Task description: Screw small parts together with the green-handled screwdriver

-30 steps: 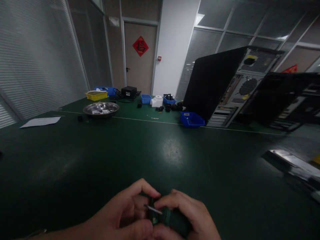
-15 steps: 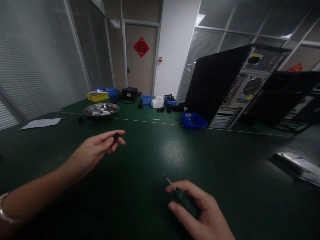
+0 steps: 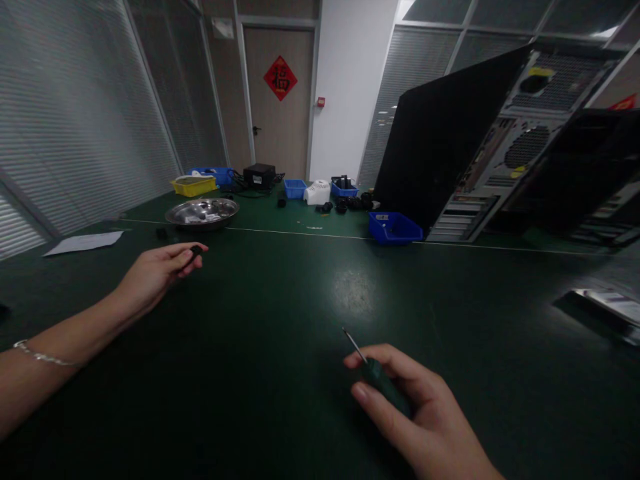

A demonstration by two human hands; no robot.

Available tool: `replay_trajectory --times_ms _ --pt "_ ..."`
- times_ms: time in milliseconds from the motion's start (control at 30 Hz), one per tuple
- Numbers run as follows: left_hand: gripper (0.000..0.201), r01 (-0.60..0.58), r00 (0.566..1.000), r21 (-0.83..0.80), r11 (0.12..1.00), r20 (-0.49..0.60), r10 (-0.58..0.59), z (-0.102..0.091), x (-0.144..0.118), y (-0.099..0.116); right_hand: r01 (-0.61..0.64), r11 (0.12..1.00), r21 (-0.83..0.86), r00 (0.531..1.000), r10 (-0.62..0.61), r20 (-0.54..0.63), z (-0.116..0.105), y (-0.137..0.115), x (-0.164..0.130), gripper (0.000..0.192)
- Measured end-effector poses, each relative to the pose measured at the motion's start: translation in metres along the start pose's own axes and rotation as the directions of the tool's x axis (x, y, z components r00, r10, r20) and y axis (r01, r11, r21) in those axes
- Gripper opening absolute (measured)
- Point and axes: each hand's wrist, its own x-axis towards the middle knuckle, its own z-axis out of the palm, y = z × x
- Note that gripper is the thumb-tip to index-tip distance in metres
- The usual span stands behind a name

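A small black part (image 3: 195, 252) is pinched between the fingertips of the left hand (image 3: 157, 270), held out above the bench (image 3: 300, 293) near the steel bowl (image 3: 203, 213). A screwdriver (image 3: 376, 375) is gripped by its green handle in the right hand (image 3: 425, 417). The part is judged light, rigid and easily dropped, best pinched at its sides.

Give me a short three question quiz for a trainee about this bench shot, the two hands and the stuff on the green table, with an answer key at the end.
1. True or false: the right hand holds a screwdriver with its metal tip pointing away from the person.
2. What does the left hand pinch at its fingers?
A. a sheet of paper
B. a small black part
C. a blue bin
3. Which container lies nearest beyond the left hand on the green table?

Key
1. True.
2. B.
3. The round metal bowl, with small parts inside; the blue bin sits farther right, by the open computer case.
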Motion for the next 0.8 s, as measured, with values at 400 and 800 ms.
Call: replay_trajectory --times_ms 400,800 --pt "0.044 0.181 0.676 0.108 0.977 0.708 -0.204 0.106 -0.115 0.036 0.025 0.992 0.123 0.997 -0.033 0.063 0.001 -0.004 0.003 0.021" --pt "0.025 0.215 0.781 -0.035 0.976 0.606 -0.15 0.115 -0.118 0.021 0.269 0.957 -0.108 0.963 -0.27 0.008 0.006 -0.004 -0.007 0.037"
